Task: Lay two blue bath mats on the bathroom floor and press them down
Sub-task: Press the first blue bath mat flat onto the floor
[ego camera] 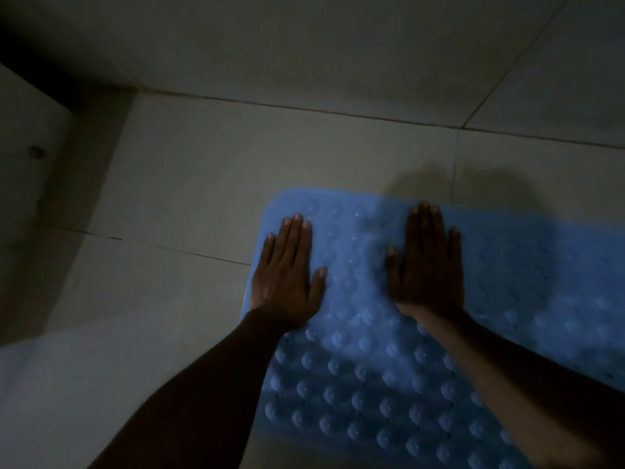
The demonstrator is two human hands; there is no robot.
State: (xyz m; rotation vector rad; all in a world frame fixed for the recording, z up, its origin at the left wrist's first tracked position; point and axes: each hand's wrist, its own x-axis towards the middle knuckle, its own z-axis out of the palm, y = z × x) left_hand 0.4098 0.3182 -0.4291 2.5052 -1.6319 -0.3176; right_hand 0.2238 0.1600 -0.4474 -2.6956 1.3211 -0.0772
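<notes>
Here, the left hand [287, 279] and right hand [427, 265] press flat, fingers straight, on the blue mat [355, 367].

Dim, slightly blurred, corners dark; a soft shadow [456, 184] falls on the floor [304, 157], light perhaps from behind.

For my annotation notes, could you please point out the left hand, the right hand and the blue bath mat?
left hand [285, 282]: head view, back of hand.
right hand [427, 269]: head view, back of hand.
blue bath mat [355, 384]: head view, bumpy surface between forearms.
</notes>
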